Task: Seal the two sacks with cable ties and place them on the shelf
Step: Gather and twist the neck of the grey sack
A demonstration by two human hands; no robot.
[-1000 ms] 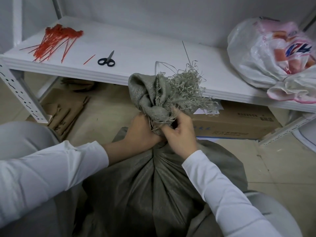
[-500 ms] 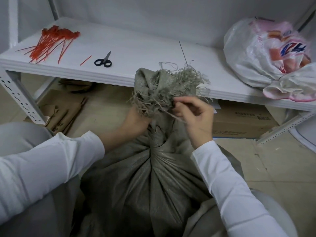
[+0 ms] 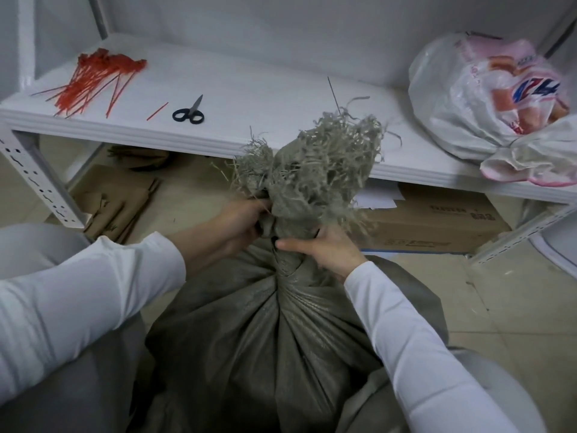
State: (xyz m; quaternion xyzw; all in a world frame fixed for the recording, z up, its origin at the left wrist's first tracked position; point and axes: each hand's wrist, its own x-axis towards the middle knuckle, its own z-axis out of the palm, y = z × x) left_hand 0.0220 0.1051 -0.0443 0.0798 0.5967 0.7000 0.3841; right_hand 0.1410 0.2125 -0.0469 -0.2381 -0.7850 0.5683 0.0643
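A grey woven sack (image 3: 274,345) stands on the floor between my knees, its frayed mouth (image 3: 315,164) bunched upward. My left hand (image 3: 240,223) grips the gathered neck from the left. My right hand (image 3: 324,248) wraps the neck from the right, thumb across the front. A pile of red cable ties (image 3: 93,82) lies at the left end of the white shelf (image 3: 249,95), with one loose red tie (image 3: 157,110) beside it. A white and pink sack (image 3: 499,98) lies on the shelf's right end.
Black-handled scissors (image 3: 189,112) lie on the shelf near the loose tie. Under the shelf sit a cardboard box (image 3: 437,223) at the right and flattened cardboard (image 3: 115,204) at the left. A perforated shelf leg (image 3: 34,179) stands at the left.
My right hand left the frayed threads at the top and dropped to clasp the sack's neck. The left hand stayed on the neck. The frayed mouth now stands more upright.
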